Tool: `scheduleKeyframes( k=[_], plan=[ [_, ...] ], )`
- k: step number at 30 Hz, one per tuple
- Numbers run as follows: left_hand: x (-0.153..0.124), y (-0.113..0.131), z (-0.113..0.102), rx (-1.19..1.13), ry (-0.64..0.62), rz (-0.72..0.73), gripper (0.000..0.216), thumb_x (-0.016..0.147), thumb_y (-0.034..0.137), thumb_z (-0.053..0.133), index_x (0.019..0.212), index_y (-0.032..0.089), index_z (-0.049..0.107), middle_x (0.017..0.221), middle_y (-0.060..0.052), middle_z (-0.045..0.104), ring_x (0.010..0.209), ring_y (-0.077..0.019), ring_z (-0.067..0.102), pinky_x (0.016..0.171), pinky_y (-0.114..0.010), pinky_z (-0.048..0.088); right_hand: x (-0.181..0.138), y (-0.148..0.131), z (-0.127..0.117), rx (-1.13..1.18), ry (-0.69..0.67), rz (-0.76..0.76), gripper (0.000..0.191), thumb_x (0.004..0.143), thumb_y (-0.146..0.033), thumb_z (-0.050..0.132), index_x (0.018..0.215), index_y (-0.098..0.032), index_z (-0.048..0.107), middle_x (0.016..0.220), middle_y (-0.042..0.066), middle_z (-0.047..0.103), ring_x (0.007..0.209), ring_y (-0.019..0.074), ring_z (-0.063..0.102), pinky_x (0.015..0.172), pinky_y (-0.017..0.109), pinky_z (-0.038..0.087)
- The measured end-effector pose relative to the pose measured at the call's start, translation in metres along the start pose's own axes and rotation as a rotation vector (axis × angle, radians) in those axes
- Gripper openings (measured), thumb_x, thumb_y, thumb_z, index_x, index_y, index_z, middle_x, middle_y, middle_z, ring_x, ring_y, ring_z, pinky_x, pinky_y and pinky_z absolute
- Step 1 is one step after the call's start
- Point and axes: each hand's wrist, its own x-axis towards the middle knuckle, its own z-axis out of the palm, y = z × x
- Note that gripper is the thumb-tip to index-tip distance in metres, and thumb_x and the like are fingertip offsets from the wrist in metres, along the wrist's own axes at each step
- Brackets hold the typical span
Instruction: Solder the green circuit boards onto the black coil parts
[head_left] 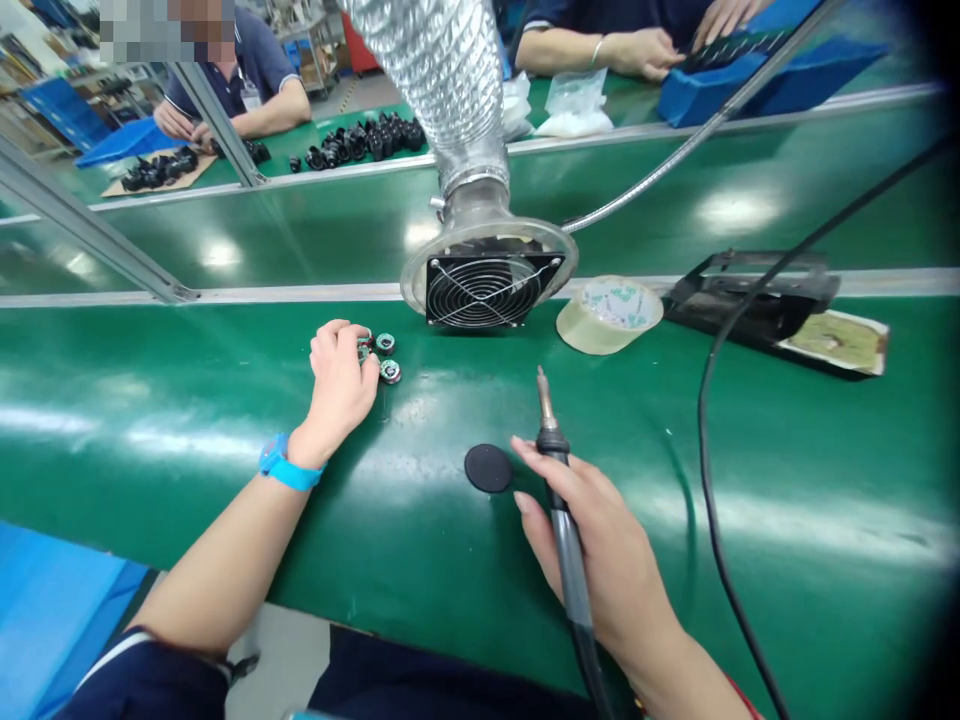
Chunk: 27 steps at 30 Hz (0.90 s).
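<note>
My left hand (341,375), with a blue band on its wrist, rests on the green bench over a cluster of small round circuit parts (385,344). Its fingers are curled round some of them and partly hide them. A further round part (390,371) lies just by the thumb. In my right hand (600,545) is a soldering iron (568,550), held loosely along the fingers, its metal tip pointing up and away from me. A flat black disc (488,468) lies on the bench left of the right fingertips, apart from the iron.
A fan (487,290) on a silver duct (450,90) hangs beyond my hands. To its right are a tape roll (609,315) and an iron stand with a yellowish sponge (840,340). A black cable (709,450) loops at right. Two co-workers handle parts behind the divider.
</note>
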Motion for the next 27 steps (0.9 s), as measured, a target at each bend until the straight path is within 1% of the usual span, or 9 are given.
scheduleKeyframes(
  k=[1, 4, 6, 9, 12, 16, 19, 22, 27],
  plan=[
    [0.004, -0.004, -0.001, 0.009, -0.039, 0.020, 0.038, 0.084, 0.029, 0.049, 0.118, 0.013, 0.047, 0.128, -0.016, 0.040, 0.119, -0.0296, 0.037, 0.099, -0.047, 0.034, 0.000, 0.000, -0.001, 0.001, 0.005, -0.010, 0.036, 0.086, -0.018, 0.049, 0.122, -0.019, 0.046, 0.113, 0.009, 0.062, 0.097, 0.0217, 0.058, 0.077, 0.035, 0.049],
    [0.014, -0.015, -0.003, 0.068, -0.237, 0.159, 0.075, 0.077, 0.055, 0.055, 0.137, 0.016, 0.031, 0.146, -0.017, 0.022, 0.131, -0.0377, 0.021, 0.104, -0.056, 0.025, -0.002, 0.001, -0.002, 0.002, 0.030, -0.047, 0.036, 0.087, -0.018, 0.048, 0.123, -0.018, 0.046, 0.114, 0.009, 0.062, 0.097, 0.0212, 0.057, 0.077, 0.035, 0.049],
    [0.018, -0.018, -0.001, 0.090, -0.336, 0.230, 0.088, 0.074, 0.063, 0.055, 0.142, 0.017, 0.024, 0.148, -0.017, 0.021, 0.129, -0.0381, 0.024, 0.102, -0.055, 0.027, -0.004, 0.001, -0.003, 0.002, 0.045, -0.062, 0.037, 0.087, -0.017, 0.048, 0.123, -0.017, 0.046, 0.114, 0.009, 0.062, 0.097, 0.0211, 0.057, 0.078, 0.034, 0.049],
    [0.021, -0.014, 0.006, 0.126, -0.330, 0.294, 0.079, 0.076, 0.061, 0.053, 0.137, 0.013, 0.034, 0.139, -0.016, 0.035, 0.116, -0.0318, 0.039, 0.098, -0.046, 0.036, -0.006, 0.001, -0.003, -0.001, 0.067, -0.071, 0.037, 0.087, -0.017, 0.048, 0.124, -0.016, 0.046, 0.115, 0.010, 0.061, 0.099, 0.0212, 0.056, 0.079, 0.035, 0.048],
    [0.022, -0.005, 0.010, 0.198, -0.294, 0.344, 0.067, 0.078, 0.058, 0.052, 0.129, 0.015, 0.046, 0.130, -0.015, 0.043, 0.107, -0.0287, 0.044, 0.093, -0.043, 0.041, -0.006, 0.002, -0.004, -0.004, 0.098, -0.070, 0.037, 0.087, -0.017, 0.048, 0.124, -0.016, 0.046, 0.115, 0.009, 0.062, 0.099, 0.0204, 0.056, 0.081, 0.034, 0.048],
    [0.025, 0.004, 0.009, 0.279, -0.317, 0.442, 0.064, 0.081, 0.059, 0.047, 0.131, 0.020, 0.045, 0.126, -0.014, 0.045, 0.104, -0.0282, 0.045, 0.083, -0.040, 0.045, -0.002, 0.004, -0.020, 0.049, 0.107, -0.035, 0.031, 0.089, -0.020, 0.048, 0.120, -0.020, 0.049, 0.109, 0.005, 0.065, 0.095, 0.0165, 0.060, 0.080, 0.028, 0.049],
    [0.030, 0.008, 0.008, 0.299, -0.312, 0.492, 0.073, 0.081, 0.063, 0.044, 0.137, 0.017, 0.037, 0.130, -0.015, 0.042, 0.106, -0.0291, 0.045, 0.083, -0.040, 0.045, 0.002, 0.009, -0.044, 0.085, 0.135, 0.158, 0.024, 0.091, -0.028, 0.047, 0.114, -0.025, 0.052, 0.095, 0.000, 0.070, 0.088, 0.0143, 0.064, 0.072, 0.024, 0.050],
    [0.033, 0.011, 0.009, 0.283, -0.340, 0.540, 0.072, 0.081, 0.065, 0.042, 0.133, 0.015, 0.042, 0.126, -0.015, 0.046, 0.103, -0.0286, 0.046, 0.085, -0.041, 0.044, 0.005, 0.018, -0.069, 0.046, 0.250, 0.389, 0.026, 0.091, -0.038, 0.047, 0.112, -0.025, 0.055, 0.086, 0.000, 0.071, 0.077, 0.0156, 0.065, 0.060, 0.024, 0.050],
    [0.034, 0.018, 0.018, 0.223, -0.314, 0.567, 0.060, 0.085, 0.056, 0.043, 0.132, 0.018, 0.044, 0.123, -0.014, 0.048, 0.101, -0.0279, 0.046, 0.084, -0.041, 0.043, 0.009, 0.049, -0.094, 0.141, 0.415, 0.474, 0.035, 0.087, -0.047, 0.049, 0.106, -0.021, 0.062, 0.067, 0.001, 0.065, 0.055, 0.0136, 0.059, 0.050, 0.025, 0.047]
  ],
)
